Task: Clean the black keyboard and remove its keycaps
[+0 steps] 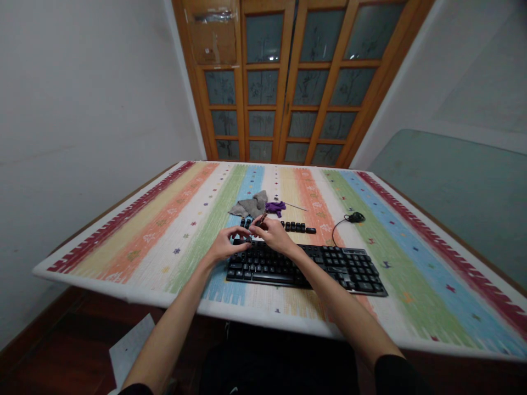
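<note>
My left hand (228, 244) is curled at the upper left of a black keyboard (263, 277). Its thumb and fingers close around a small dark piece, seemingly a keycap (247, 239), though the fingers partly cover it. Beside it, my right hand (269, 233) pinches a slim dark tool (262, 219) that tilts upward; its kind is not clear. Behind the keyboard, loose black keycaps (296, 227) lie in a row, partly hidden by my hands.
Beyond the keycaps lie a crumpled grey cloth (251, 205), a purple cloth (275, 207) and a thin rod (295, 207). The coiled keyboard cable (354, 218) rests to the right. A striped tablecloth (164, 219) covers the table; wooden glazed doors (284, 66) stand behind.
</note>
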Demonstrator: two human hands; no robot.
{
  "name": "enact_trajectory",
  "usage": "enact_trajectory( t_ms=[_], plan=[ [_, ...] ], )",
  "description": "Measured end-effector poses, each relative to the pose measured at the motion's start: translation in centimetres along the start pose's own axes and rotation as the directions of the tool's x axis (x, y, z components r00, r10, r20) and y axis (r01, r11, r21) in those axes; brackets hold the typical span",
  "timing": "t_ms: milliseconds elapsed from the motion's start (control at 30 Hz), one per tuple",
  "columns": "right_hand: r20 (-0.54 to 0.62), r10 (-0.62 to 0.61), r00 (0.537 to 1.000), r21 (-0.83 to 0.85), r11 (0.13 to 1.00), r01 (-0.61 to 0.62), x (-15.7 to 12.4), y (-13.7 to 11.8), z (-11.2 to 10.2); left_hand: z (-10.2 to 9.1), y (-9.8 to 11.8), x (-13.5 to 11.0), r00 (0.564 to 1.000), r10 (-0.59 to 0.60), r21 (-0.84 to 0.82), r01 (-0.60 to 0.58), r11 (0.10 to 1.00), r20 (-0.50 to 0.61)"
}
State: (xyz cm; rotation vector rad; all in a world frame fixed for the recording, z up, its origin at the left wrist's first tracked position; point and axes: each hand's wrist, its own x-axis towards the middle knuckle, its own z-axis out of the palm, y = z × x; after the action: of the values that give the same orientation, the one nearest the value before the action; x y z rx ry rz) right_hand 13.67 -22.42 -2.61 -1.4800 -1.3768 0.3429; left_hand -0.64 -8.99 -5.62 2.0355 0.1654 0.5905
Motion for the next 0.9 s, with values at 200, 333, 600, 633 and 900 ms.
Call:
enact_trajectory(
  t_ms=[200,333,600,633,900],
  plan=[
    [-0.099,-0.03,0.995,0.018,0.999,0.032,-0.2,0.0,0.3,0.3,0.2,0.3,0.999,0.044,0.062,-0.043,0.997,-0.023],
    [-0.143,-0.066,0.988,-0.027,0.998,0.063,-0.4,-0.3,0.2,0.2,0.8,0.7,0.996,0.084,0.176,-0.08,0.981,-0.018],
    [-0.234,-0.056,0.971,0.077,0.994,0.076,-0.6,-0.4,0.0,0.5,1.8,1.3,0.991,0.132,0.253,-0.124,0.96,-0.016],
    [-0.24,-0.045,0.97,0.092,0.993,0.068,-0.7,-0.4,-0.1,0.6,1.7,1.3,0.993,0.119,0.245,-0.11,0.963,-0.024],
    [-0.256,0.024,0.966,0.138,0.99,0.012,-1.2,0.3,-1.3,-0.2,1.2,1.6,0.995,0.085,0.304,-0.064,0.951,-0.057]
  ],
)
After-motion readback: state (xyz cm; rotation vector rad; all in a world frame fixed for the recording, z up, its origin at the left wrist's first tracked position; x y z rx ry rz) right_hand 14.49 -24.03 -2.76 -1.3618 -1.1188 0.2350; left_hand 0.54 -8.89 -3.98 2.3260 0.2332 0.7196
